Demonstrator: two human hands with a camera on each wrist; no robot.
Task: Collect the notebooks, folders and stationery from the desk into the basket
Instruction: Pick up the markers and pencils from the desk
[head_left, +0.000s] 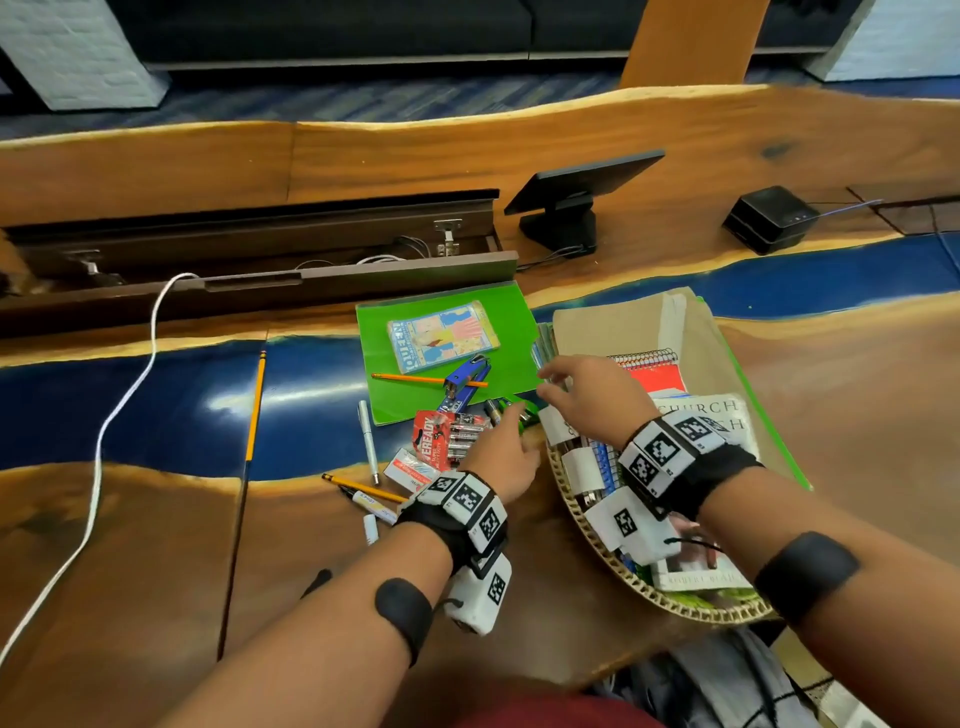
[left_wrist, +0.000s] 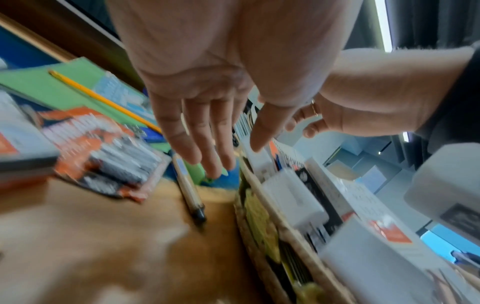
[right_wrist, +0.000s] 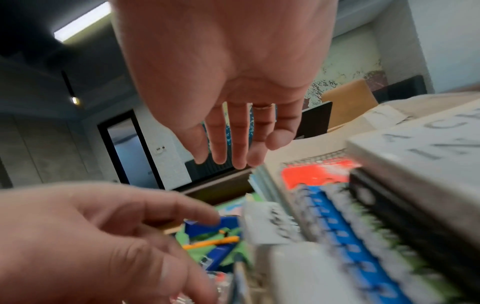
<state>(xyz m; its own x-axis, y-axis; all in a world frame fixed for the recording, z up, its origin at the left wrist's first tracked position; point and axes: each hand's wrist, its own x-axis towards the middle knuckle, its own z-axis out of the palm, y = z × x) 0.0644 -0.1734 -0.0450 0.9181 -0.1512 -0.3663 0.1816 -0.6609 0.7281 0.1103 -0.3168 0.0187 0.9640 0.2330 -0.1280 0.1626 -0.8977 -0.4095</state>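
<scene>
Centrally in the head view, the left hand (head_left: 501, 457) reaches toward a cluster of small items at the lower edge of the green folder (head_left: 447, 353), which lies flat on the table (head_left: 156, 545). The left wrist view shows its fingers (left_wrist: 197, 131) straight and spread, the grip released and holding nothing; the fingertips hover over a small green item (left_wrist: 193, 170) just beyond a pen (left_wrist: 189, 191). That pen's long axis runs roughly along the line of the fingers, pointing back toward the wrist.

The right hand (head_left: 582, 395) hangs over the near-left part of the basket (head_left: 587, 525), right of centre in the frame, fingers extended and loosely spread, likewise holding nothing. Notebooks (head_left: 649, 371) and a book (head_left: 701, 415) already lie in the basket.

Remaining on the table: the folder carrying a small booklet (head_left: 442, 335), a pencil (head_left: 428, 379) and a blue stapler (head_left: 465, 382); a battery pack (head_left: 449, 436); a white pen (head_left: 369, 441); and a long pencil (head_left: 255, 405) at left centre.

Judgement: the left hand is nearer the loose stationery, which lies just ahead of it, left of the basket rim. Collection is partly done.
</scene>
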